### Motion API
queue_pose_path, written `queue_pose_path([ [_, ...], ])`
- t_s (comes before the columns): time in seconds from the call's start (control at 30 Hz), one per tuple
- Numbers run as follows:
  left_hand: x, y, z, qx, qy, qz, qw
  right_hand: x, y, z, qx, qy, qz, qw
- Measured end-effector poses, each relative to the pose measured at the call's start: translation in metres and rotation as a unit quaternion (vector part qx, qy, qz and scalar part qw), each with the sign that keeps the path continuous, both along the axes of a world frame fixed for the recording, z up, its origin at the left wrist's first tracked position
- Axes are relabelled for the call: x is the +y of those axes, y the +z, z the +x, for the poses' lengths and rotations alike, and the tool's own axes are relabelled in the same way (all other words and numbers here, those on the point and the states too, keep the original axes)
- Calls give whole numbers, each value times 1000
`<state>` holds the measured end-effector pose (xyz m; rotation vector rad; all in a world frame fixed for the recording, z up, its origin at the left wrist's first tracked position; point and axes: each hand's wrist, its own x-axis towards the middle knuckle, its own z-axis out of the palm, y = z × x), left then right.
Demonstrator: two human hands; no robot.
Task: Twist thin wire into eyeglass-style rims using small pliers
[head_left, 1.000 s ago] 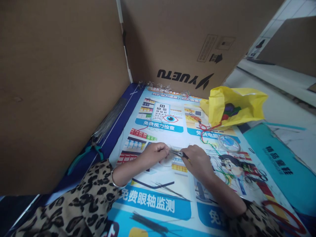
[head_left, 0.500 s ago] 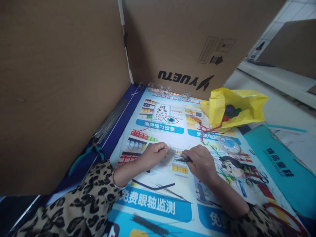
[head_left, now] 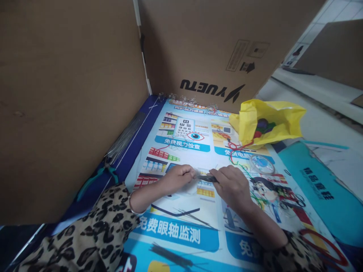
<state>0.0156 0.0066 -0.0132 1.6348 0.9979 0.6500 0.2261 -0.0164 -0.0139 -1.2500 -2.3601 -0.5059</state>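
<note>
My left hand (head_left: 179,178) is closed in a pinch above the printed sheet, with a thin, light wire-like piece at its fingertips, too fine to make out fully. From the right, my right hand (head_left: 233,187) grips a pair of small dark pliers (head_left: 206,178). Their narrow jaws point left and reach the fingertips of my left hand; whether they bite on the piece I cannot tell. Below both hands, several loose dark wires (head_left: 195,219) lie on the sheet, and a bundle of dark wires (head_left: 171,257) rests nearer to me.
Cardboard walls (head_left: 198,45) stand at the left and back. Teal-handled pliers (head_left: 85,185) lie left beside long wires (head_left: 127,132). At right are a yellow bag (head_left: 286,117) with yarn balls, a tape roll (head_left: 262,164), red and green cords, and a red loop (head_left: 337,258).
The pliers in my right hand have moved slightly left and up, their tips now at my left fingertips. My left hand stays nearly in place. The view has shifted slightly.
</note>
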Motion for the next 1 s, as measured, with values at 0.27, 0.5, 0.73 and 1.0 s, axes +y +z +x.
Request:
queue_pose_path([
  [0.27,0,-1,-1,-47,-9,-48,998,6,5,7,-19,2,-24,1000],
  [0.5,1,-2,-2,-33,-11,-39,999,5,10,10,-57,2,39,998],
  [0.73,0,-2,-1,10,-22,0,1000,4,8,8,-63,10,20,998],
  [1.0,-1,-3,0,5,-46,3,999,1,4,1,-43,-2,-18,999],
])
